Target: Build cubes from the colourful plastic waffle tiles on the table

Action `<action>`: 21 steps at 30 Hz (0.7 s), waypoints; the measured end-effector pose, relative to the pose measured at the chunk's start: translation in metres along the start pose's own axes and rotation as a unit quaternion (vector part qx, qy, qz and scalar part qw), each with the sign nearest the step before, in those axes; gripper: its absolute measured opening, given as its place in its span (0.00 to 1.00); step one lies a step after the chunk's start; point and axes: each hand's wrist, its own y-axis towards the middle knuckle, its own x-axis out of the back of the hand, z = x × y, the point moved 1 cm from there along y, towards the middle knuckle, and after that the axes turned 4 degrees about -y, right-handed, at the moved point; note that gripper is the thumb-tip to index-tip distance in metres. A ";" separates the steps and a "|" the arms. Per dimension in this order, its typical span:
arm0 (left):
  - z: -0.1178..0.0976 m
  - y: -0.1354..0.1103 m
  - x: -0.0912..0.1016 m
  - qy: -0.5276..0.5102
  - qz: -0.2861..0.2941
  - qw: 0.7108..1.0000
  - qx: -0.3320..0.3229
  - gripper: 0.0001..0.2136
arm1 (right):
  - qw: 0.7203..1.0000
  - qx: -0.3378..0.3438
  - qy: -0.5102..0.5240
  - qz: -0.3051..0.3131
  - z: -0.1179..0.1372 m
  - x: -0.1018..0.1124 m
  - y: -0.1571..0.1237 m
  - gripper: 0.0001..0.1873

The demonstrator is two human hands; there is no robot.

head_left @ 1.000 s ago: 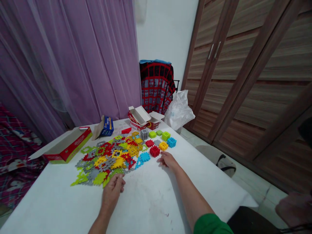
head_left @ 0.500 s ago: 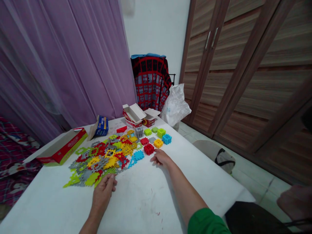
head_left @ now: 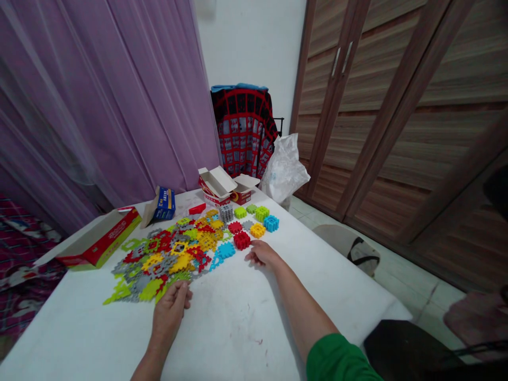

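Note:
On the white table (head_left: 222, 333) lies a loose pile of flat notched plastic pieces (head_left: 159, 259) in red, yellow, green, blue and grey. My left hand (head_left: 171, 306) rests at its front edge, fingers loosely bent with nothing visible in them. To the right, my right hand (head_left: 262, 254) has its index finger at a red block of stacked pieces (head_left: 242, 241); whether they touch I cannot tell. Its other fingers curl loosely, apart from the index, and no object shows in them. Behind stand a yellow block (head_left: 257, 230), a blue block (head_left: 271, 223), a green block (head_left: 262, 214) and a grey stack (head_left: 226, 213).
At the table's left lies an open red-and-green box (head_left: 101, 246), with a blue box (head_left: 163, 203) near it. Two open red boxes (head_left: 216, 198) stand at the back. Beyond them are a white plastic bag (head_left: 283, 169) and a cloth-draped chair (head_left: 246, 132).
The camera view has shifted slightly. Both hands stay in nearly the same places on the table, and the pieces look unmoved.

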 end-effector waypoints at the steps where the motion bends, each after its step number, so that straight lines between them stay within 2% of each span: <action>1: 0.000 0.000 -0.001 0.005 -0.001 1.000 -0.002 0.25 | 1.000 0.002 -0.001 -0.001 0.000 0.000 0.000 0.28; 4: -0.010 0.004 -0.008 0.032 0.011 0.999 -0.032 0.23 | 1.000 0.014 -0.001 -0.010 -0.002 0.001 -0.002 0.26; 6: -0.027 0.013 -0.020 0.069 0.041 0.993 -0.085 0.21 | 0.999 0.027 -0.002 -0.018 -0.004 0.003 -0.003 0.23; 9: -0.059 0.036 -0.049 0.145 0.081 0.969 -0.182 0.20 | 0.998 0.052 -0.019 -0.026 -0.006 0.011 -0.002 0.18; 12: -0.083 0.062 -0.083 0.252 0.121 0.929 -0.244 0.26 | 0.995 0.081 -0.052 -0.022 -0.007 0.023 0.003 0.13; 16: -0.089 0.086 -0.123 0.316 0.186 0.890 -0.270 0.33 | 0.992 0.093 -0.087 0.001 -0.006 0.034 0.011 0.11; 21: -0.084 0.099 -0.147 0.342 0.224 0.874 -0.261 0.36 | 0.992 0.055 -0.099 0.054 0.000 0.037 0.013 0.11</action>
